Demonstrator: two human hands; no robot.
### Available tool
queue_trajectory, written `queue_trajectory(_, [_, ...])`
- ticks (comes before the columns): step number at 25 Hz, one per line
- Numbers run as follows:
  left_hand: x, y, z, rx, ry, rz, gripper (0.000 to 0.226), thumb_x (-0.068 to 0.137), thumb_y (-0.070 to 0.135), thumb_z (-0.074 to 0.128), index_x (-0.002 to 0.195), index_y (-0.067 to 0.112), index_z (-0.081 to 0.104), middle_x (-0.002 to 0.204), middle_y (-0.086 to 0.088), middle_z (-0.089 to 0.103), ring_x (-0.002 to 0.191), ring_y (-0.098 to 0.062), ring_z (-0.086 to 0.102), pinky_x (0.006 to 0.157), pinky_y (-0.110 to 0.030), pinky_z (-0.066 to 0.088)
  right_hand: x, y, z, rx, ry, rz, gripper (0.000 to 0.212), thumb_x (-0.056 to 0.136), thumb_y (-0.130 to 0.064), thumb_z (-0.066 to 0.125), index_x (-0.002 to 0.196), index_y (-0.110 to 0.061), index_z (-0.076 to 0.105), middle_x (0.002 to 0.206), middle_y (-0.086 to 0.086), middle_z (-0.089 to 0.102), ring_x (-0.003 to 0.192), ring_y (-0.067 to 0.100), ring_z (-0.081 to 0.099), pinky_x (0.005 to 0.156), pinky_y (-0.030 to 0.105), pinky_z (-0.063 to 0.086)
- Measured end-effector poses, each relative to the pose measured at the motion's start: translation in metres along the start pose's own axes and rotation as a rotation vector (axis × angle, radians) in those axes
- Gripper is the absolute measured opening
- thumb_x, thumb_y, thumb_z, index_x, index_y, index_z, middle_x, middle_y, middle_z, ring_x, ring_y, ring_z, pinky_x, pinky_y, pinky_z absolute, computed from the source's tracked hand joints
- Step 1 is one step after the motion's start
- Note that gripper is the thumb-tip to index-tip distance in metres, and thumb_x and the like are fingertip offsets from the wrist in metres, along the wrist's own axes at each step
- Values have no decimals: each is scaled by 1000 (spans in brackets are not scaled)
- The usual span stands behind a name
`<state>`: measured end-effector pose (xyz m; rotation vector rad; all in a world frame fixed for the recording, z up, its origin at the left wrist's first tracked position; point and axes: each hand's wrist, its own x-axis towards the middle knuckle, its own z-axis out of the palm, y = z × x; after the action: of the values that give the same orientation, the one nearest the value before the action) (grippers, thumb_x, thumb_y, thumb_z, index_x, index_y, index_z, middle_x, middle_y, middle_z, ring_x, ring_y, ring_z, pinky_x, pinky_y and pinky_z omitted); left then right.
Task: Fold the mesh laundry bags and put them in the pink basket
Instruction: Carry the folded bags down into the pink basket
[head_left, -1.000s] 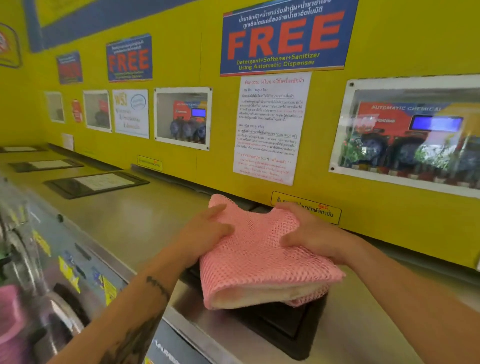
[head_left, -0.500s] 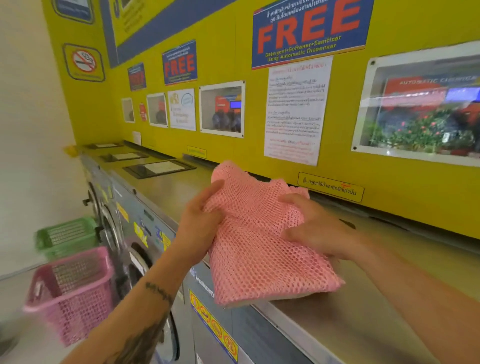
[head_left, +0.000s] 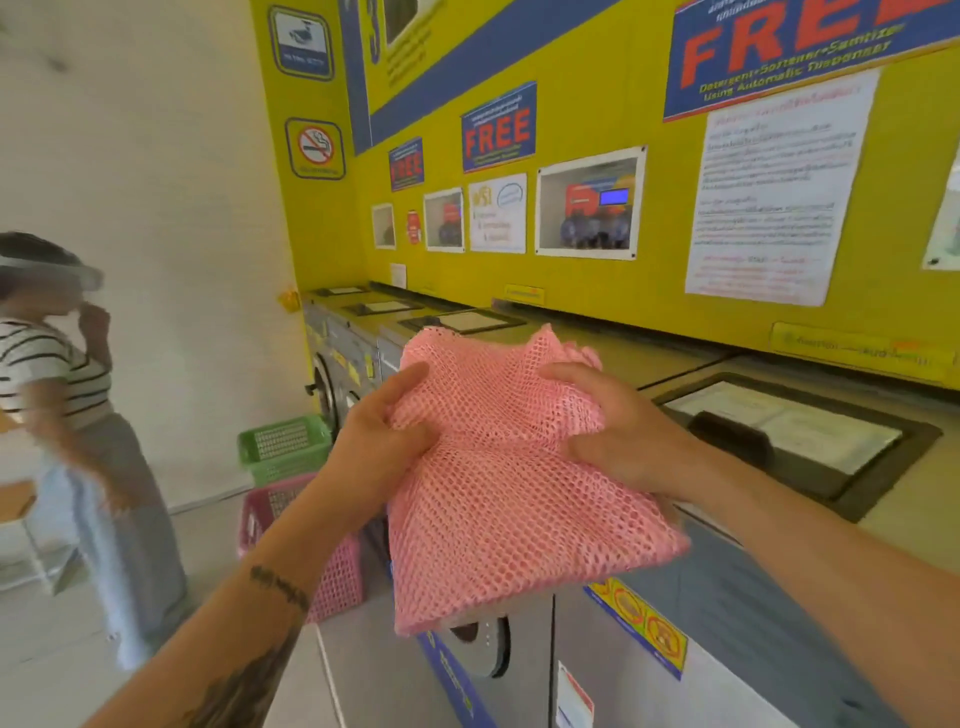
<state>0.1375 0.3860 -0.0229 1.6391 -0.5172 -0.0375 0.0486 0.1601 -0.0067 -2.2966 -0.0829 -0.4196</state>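
Gripping folded pink mesh bag, left hand and right hand, fingers curled.

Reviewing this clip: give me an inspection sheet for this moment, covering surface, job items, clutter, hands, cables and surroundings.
Surface: steel top of the washing machines, with dark recessed lid panels.
Job items: folded pink mesh laundry bag held in the air off the machines' front edge; pink basket on the floor below, partly hidden by the left forearm.
Clutter: green basket behind the pink one.
Hands: left hand grips the bag's left side; right hand grips its right side.
Cables: nothing seen.
Surroundings: yellow wall with FREE signs and notices; a blurred person in a striped shirt at far left.
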Motion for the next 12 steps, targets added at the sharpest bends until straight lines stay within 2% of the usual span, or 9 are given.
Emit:
queue_trajectory(1, [-8, -23, -21, 22, 1, -8, 57, 90, 0, 61, 135, 34, 52, 115, 15, 51, 80, -10, 67, 77, -33, 61, -1, 2, 34, 9, 2, 12, 77, 82, 4, 68, 145, -32, 43, 143, -20, 19, 125, -16, 15, 90, -9, 16])
queue_trajectory(2, [-17, -50, -40, 33, 9, -13, 58, 89, -1, 61, 136, 32, 51, 113, 16, 51, 74, -4, 67, 71, -27, 61, -5, 8, 71, 17, 11, 25, 76, 82, 3, 68, 145, -32, 43, 138, -20, 22, 122, -14, 19, 79, -14, 18])
queue_trajectory(3, [-28, -83, -59, 60, 22, -14, 58, 89, -4, 60, 136, 29, 52, 109, 16, 52, 67, 4, 66, 64, -17, 58, -11, 18, 113, 32, 16, 45, 76, 82, 3, 68, 145, -31, 43, 137, -19, 25, 123, -12, 22, 76, -13, 20])
queue_trajectory(5, [-49, -158, -98, 106, 25, -51, 58, 86, -10, 59, 134, 23, 54, 100, 19, 51, 55, 13, 60, 51, -5, 47, -28, 40, 208, 74, 55, 88, 76, 80, 2, 68, 145, -31, 45, 142, -17, 30, 130, -4, 31, 84, -8, 25])
queue_trajectory(7, [-65, -217, -125, 98, 39, -169, 58, 85, -11, 58, 131, 24, 56, 101, 16, 49, 61, 2, 64, 56, -13, 54, -42, 56, 275, 163, 44, 191, 74, 79, 1, 68, 142, -31, 48, 143, -10, 40, 117, 1, 49, 84, -1, 36])
queue_trajectory(9, [-86, -266, -151, 100, 50, -294, 61, 82, -13, 57, 131, 23, 56, 111, 4, 54, 74, -15, 63, 68, -25, 59, -55, 64, 334, 207, 0, 320, 73, 78, -1, 68, 141, -33, 49, 143, -2, 44, 115, 10, 53, 89, 14, 45])
queue_trajectory(10, [-95, -284, -164, 117, 42, -331, 62, 81, -15, 56, 132, 21, 55, 116, -1, 56, 75, -16, 61, 66, -25, 57, -60, 65, 358, 200, -23, 383, 73, 78, -2, 67, 140, -34, 49, 143, -1, 43, 117, 14, 51, 88, 20, 45])
queue_trajectory(12, [-107, -316, -181, 161, 5, -393, 62, 82, -16, 52, 135, 16, 52, 119, -5, 55, 71, -10, 56, 55, -18, 53, -70, 73, 399, 206, -69, 496, 73, 77, -1, 65, 140, -34, 50, 142, 0, 42, 115, 15, 47, 82, 23, 42])
